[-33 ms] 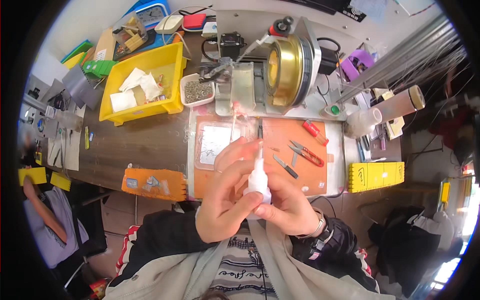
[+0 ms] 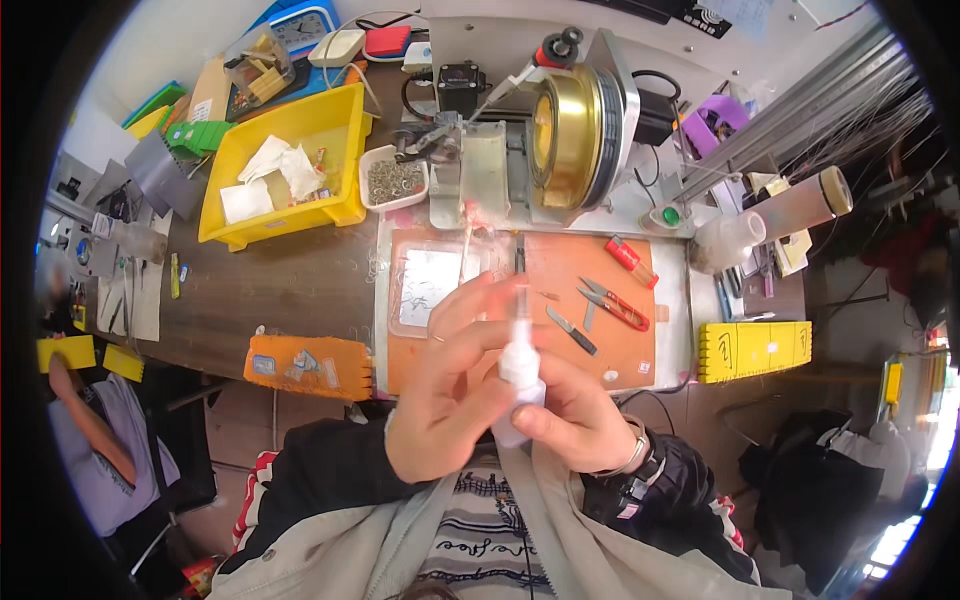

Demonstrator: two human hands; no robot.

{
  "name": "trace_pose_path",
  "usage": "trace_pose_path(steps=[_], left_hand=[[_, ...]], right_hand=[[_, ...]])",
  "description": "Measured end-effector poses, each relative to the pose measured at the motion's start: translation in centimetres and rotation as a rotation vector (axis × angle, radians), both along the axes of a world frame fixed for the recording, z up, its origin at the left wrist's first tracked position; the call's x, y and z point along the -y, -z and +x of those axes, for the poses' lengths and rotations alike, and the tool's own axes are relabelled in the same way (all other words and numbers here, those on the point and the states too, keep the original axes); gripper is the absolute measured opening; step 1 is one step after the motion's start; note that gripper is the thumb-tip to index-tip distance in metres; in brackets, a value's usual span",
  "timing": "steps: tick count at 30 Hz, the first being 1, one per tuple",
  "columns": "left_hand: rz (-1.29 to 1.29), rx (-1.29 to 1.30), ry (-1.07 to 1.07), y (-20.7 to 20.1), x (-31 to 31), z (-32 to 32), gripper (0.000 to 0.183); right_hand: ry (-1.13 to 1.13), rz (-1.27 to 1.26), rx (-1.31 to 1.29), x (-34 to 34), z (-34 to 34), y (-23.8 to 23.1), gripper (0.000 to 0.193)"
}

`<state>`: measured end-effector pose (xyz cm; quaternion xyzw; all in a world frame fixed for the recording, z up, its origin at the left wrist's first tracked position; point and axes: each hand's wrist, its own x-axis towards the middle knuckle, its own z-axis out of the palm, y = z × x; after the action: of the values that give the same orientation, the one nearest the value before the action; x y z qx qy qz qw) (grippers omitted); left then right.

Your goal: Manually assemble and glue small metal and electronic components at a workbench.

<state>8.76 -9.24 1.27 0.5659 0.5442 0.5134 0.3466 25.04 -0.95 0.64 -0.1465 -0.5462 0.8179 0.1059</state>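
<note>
My right hand (image 2: 580, 420) is closed round the body of a small white nozzle bottle (image 2: 518, 400), its thumb pressed on the front. The bottle stands nearly upright, with its narrow tip pointing away from me. My left hand (image 2: 440, 410) curls round the left side of the same bottle near its collar, thumb and fingers against it. Beyond the hands lies an orange work mat (image 2: 630, 350). Red-handled snips (image 2: 615, 305), a small knife (image 2: 572, 332) and a red lighter-like item (image 2: 632, 262) rest on it. A clear shallow tray (image 2: 430, 285) with small curved pieces sits partly behind my left fingers.
Behind the mat stands a machine with a large brass-coloured wheel (image 2: 560, 145). To its left are a white dish (image 2: 393, 180) of small metal parts and a yellow bin (image 2: 285, 220). Orange (image 2: 310, 368) and yellow (image 2: 755, 352) blocks edge the table. Another person's arm (image 2: 95, 425) shows far left.
The left thumb has shifted leftward off the bottle's front, so more of its body shows. The bottle has moved very slightly. Items on the mat stay put.
</note>
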Motion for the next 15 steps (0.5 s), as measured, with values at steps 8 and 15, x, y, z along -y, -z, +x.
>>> trace_pose_path(steps=[8, 15], left_hand=[[0.094, 0.387, 0.214, -1.0, -1.7, -1.8, 0.044], [0.120, 0.692, 0.243, -0.5, -1.5, -0.1, 0.032]], right_hand=[[-0.411, -0.434, -0.230, 0.1, 1.1, 0.7, 0.034], [-0.404, -0.483, -0.298, 0.3, 1.7, 1.0, 0.044]])
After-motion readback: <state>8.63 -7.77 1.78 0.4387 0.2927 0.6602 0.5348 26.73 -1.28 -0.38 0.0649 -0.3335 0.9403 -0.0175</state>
